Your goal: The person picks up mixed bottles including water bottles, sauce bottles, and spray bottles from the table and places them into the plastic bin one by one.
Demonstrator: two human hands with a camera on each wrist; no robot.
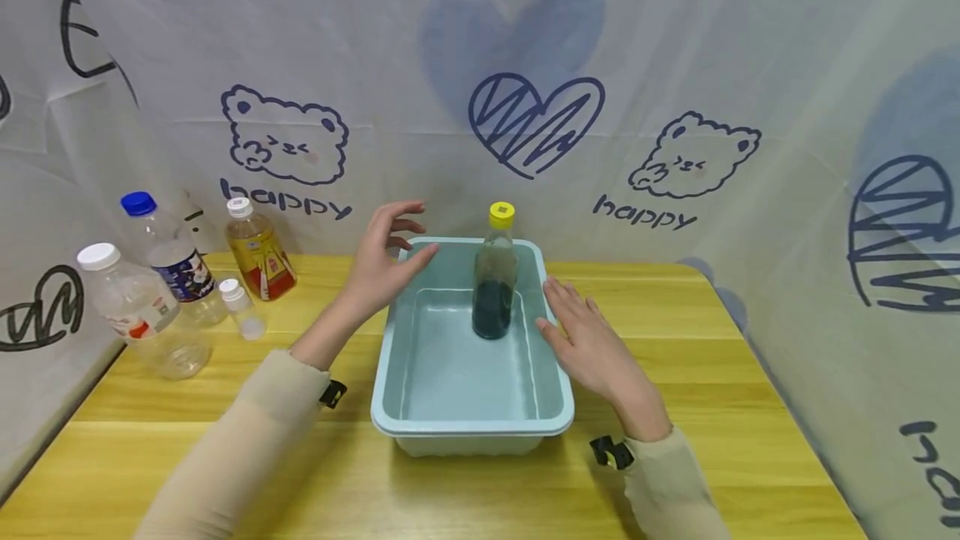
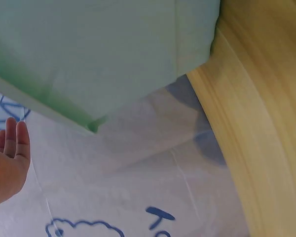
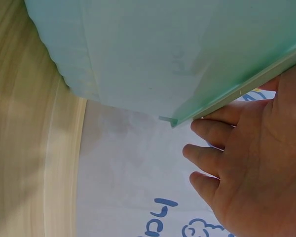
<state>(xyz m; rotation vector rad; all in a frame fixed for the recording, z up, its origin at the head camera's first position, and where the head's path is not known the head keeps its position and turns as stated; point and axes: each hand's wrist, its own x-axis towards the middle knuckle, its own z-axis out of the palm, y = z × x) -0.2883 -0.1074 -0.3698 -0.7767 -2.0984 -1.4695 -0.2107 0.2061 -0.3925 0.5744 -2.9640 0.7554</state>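
Observation:
A light blue plastic basin (image 1: 472, 427) stands on the wooden table. Inside it, toward the back right, a glass bottle (image 1: 495, 273) with a yellow cap and dark liquid stands nearly upright. My left hand (image 1: 382, 261) is over the basin's back left rim with its fingers spread and slightly bent, holding nothing. In the left wrist view that hand (image 2: 9, 163) shows apart from the basin wall (image 2: 103, 49). On the other side my right hand (image 1: 592, 344) lies along the right rim with fairly straight fingers. The right wrist view shows its fingers (image 3: 207, 132) at the rim's edge.
At the table's left stand a clear bottle with a white cap (image 1: 142, 315), one with a blue cap (image 1: 176, 261), a small white-capped bottle (image 1: 242, 309) and a bottle of amber liquid (image 1: 260, 252). A printed cloth (image 1: 412, 148) hangs behind the table (image 1: 660, 307).

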